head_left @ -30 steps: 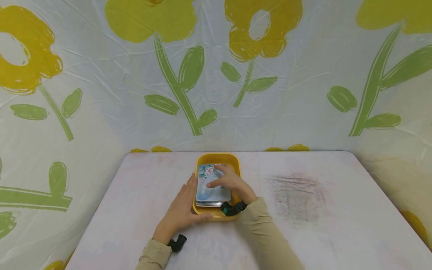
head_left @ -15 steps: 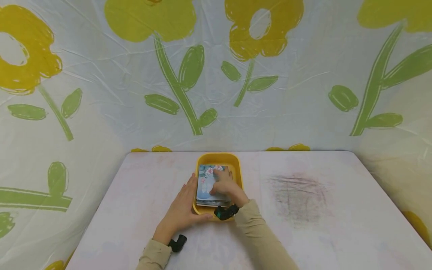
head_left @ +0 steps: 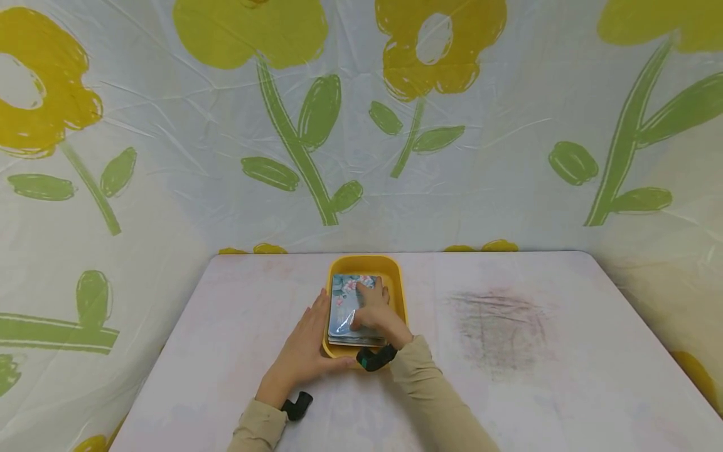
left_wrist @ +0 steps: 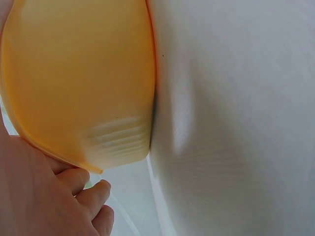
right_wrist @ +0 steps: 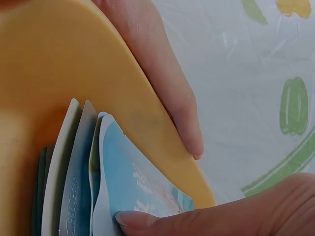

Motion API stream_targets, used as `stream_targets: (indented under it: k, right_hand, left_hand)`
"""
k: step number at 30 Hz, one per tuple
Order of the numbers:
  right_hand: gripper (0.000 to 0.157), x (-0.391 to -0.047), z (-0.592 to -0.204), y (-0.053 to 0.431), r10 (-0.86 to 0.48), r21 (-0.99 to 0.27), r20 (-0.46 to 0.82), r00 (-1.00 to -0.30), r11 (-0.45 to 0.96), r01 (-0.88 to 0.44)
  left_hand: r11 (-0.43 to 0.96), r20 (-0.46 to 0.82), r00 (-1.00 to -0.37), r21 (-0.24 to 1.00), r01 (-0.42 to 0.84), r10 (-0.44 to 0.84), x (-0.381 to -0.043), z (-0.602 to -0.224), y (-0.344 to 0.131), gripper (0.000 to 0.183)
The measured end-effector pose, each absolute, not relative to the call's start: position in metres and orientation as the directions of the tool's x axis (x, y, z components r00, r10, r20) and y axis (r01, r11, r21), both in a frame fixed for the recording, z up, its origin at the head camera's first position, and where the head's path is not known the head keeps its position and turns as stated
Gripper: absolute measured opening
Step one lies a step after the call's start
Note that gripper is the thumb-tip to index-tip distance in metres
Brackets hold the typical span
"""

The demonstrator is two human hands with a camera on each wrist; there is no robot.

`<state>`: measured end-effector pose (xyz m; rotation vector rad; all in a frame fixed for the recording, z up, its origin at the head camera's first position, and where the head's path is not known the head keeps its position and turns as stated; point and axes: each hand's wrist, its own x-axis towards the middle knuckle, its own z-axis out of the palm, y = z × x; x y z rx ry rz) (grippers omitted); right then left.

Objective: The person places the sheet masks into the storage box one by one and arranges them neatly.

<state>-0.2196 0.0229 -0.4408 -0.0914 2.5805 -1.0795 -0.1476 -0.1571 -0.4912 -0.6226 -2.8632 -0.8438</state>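
Note:
A stack of flat packets lies in a small yellow plastic tub; the top packet is light blue with pink flowers. My left hand rests along the tub's left side, fingers extended, thumb at the front rim. In the right wrist view, its finger lies straight along the outer edge. My right hand reaches inside and grips the stack from the right, its thumb pressing the top packet. Beneath, several packet edges fan apart. The right hand's other fingers are hidden in the right wrist view.
The tub stands near the back edge of a pale table, which bears a dark smudged patch at right. A flower-printed cloth hangs behind and at the sides. Black camera mounts sit at both wrists.
My right hand has moved slightly left and down onto the packets, its fingers drawing in at the stack's right side. The left hand and tub have stayed put.

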Motion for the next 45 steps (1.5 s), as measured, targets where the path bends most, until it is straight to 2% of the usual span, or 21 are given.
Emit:
stream_targets:
  k: [8,14,20,25,29,33,37,40,45]
  right_hand:
    - [0.091,-0.221,-0.435,0.029,-0.186,-0.768,-0.284,-0.941,0.632,0.107]
    - [0.091,-0.224,-0.422,0.042,-0.223,-0.847,-0.246,-0.943,0.523,0.097]
    - [0.086,-0.222,-0.403,0.058,-0.294,-0.908,-0.182,-0.938,0.416,0.046]
    - [0.078,-0.219,-0.391,0.077,-0.307,-0.921,-0.141,-0.941,0.389,0.011]
    - [0.073,-0.215,-0.382,0.097,-0.301,-0.928,-0.114,-0.947,0.372,-0.007]
    - [0.067,-0.208,-0.375,0.118,-0.260,-0.961,0.008,-0.966,0.265,-0.080]
    - [0.057,-0.201,-0.374,0.136,-0.169,-0.952,0.198,-0.966,0.202,-0.230]
    - [0.050,-0.196,-0.376,0.151,-0.108,-0.898,0.349,-0.931,0.245,-0.365]
    - [0.047,-0.193,-0.385,0.180,-0.065,-0.709,0.581,-0.811,0.448,-0.544]
  left_hand:
    - [0.771,0.175,-0.916,0.497,0.398,0.360,-0.150,-0.491,-0.157,0.128]
    - [0.779,0.169,-0.914,0.480,0.403,0.369,-0.151,-0.489,-0.158,0.129]
    - [0.782,0.156,-0.919,0.486,0.390,0.361,-0.150,-0.486,-0.160,0.130]
    - [0.804,0.097,-0.927,0.471,0.363,0.362,-0.151,-0.481,-0.161,0.132]
    - [0.827,0.083,-0.921,0.414,0.379,0.380,-0.153,-0.475,-0.163,0.122]
    - [0.843,0.124,-0.905,0.331,0.423,0.406,-0.158,-0.471,-0.169,0.105]
    - [0.851,0.181,-0.897,0.286,0.440,0.403,-0.161,-0.466,-0.178,0.084]
    - [0.867,0.224,-0.898,0.254,0.429,0.379,-0.162,-0.462,-0.186,0.072]
    - [0.919,0.253,-0.915,0.159,0.360,0.314,-0.156,-0.458,-0.204,0.073]
